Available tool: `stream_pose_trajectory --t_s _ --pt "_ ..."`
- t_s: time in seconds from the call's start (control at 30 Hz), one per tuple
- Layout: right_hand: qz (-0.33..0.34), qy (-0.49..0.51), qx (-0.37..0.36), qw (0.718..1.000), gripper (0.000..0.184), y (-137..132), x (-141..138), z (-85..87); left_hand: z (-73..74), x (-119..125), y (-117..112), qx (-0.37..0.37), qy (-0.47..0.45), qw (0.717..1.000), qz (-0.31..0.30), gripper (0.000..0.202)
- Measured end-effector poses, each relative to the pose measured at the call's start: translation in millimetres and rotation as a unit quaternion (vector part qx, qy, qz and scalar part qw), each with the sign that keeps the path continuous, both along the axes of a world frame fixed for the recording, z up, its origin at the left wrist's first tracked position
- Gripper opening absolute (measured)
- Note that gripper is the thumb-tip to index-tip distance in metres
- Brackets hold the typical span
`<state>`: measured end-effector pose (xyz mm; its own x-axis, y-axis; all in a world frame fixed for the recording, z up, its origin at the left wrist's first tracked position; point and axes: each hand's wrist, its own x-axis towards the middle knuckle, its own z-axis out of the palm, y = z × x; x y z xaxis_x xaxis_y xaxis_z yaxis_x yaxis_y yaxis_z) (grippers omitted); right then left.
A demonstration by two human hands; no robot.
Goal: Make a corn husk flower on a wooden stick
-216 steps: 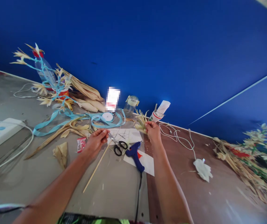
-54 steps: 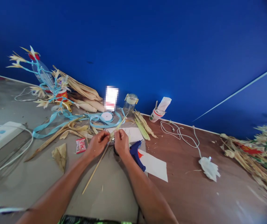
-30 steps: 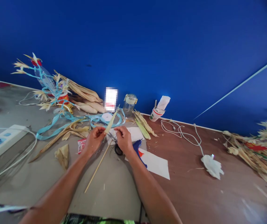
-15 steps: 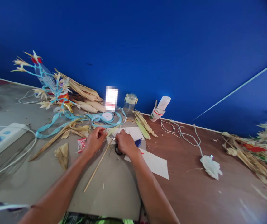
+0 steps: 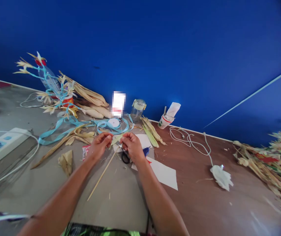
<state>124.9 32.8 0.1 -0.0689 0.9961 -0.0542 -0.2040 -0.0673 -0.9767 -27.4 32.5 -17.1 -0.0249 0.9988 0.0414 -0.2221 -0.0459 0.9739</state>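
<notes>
My left hand point(image 5: 100, 145) and my right hand point(image 5: 131, 146) meet over the table, each pinching an end of a pale green corn-husk strip point(image 5: 116, 139). My left hand also holds the top of a long thin wooden stick point(image 5: 101, 176) that slants down toward me. Black-handled scissors point(image 5: 125, 157) lie just under my right hand, and a blue glue gun point(image 5: 145, 151) shows partly behind it. A pile of green husk strips point(image 5: 151, 132) lies beyond my right hand.
Blue ribbon point(image 5: 64, 126) and a white ribbon spool point(image 5: 113, 123) sprawl at the back left beside dried husks point(image 5: 91, 98). A glass jar point(image 5: 137, 109), a paper cup point(image 5: 165, 120), white cable point(image 5: 191, 142), white paper point(image 5: 163, 172) and a power strip point(image 5: 4, 141) surround the work spot.
My right hand fetched a husk strip from the pile at the back and brought it to my left hand. The strip stood upright a second ago and now lies level between both hands.
</notes>
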Motion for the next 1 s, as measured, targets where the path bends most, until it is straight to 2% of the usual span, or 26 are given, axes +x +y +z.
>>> stream_pose_trajectory --t_s 0.1,0.3,0.43,0.6,0.77,1.0 --pt "0.033 0.063 -0.052 0.996 0.018 -2.6 -9.1 -3.9 -5.5 1.8 0.6 -0.031 -0.040 0.998 -0.049 0.027" --pt "0.081 0.063 -0.069 0.992 0.017 -5.2 -13.5 -9.7 -0.5 6.7 -3.4 -0.054 -0.075 0.993 -0.070 0.023" --pt "0.112 0.063 -0.095 0.987 0.019 -6.9 -11.3 -8.3 5.6 5.9 -3.3 -0.059 -0.101 0.992 -0.048 0.023" --pt "0.179 0.077 -0.128 0.972 0.026 -8.6 -7.2 -6.9 6.2 1.3 -0.3 -0.071 -0.153 0.986 -0.012 0.023" --pt "0.241 0.109 -0.141 0.954 0.027 -9.1 -2.3 -7.3 7.2 -0.7 1.3 -0.077 -0.207 0.975 0.000 0.023" --pt "0.272 0.121 -0.168 0.940 0.025 -10.5 0.1 -6.3 7.3 -1.4 2.5 -0.088 -0.215 0.973 -0.010 0.023"
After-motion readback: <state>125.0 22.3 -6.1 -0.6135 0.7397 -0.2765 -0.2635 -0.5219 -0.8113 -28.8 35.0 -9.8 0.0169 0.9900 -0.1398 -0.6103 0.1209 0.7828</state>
